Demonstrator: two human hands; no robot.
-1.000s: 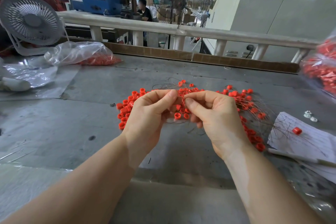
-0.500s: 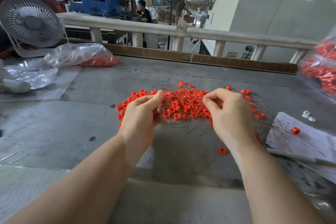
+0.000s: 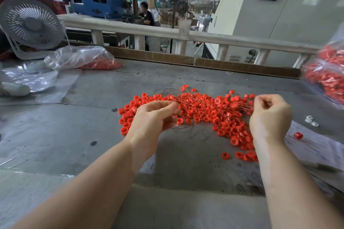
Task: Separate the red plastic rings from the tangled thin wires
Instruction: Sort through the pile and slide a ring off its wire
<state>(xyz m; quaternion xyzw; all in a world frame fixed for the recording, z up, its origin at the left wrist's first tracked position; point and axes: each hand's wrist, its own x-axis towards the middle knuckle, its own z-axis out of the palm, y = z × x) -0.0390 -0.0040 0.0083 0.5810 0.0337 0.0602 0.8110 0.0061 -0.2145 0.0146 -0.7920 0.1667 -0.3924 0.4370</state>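
A heap of red rings (image 3: 204,113) lies on the grey desk (image 3: 74,126), spread in a band whose long axis runs left to right and curls toward the viewer at its right end. Thin wires (image 3: 188,98) cross over the heap, most of them strung roughly left to right between the two hands, with a few dark loops lying on the bare desk just in front of the heap. The left hand (image 3: 154,117) pinches the left ends of the wires between thumb and fingertips, just above the rings. The right hand (image 3: 270,115) is curled, thumb against forefinger, gripping the wires' right ends at the heap's right edge. One ring (image 3: 298,135) sits apart on a paper (image 3: 316,147) at right. Two bags of red parts lie beside: one far left (image 3: 81,58), one at the right edge (image 3: 329,76).
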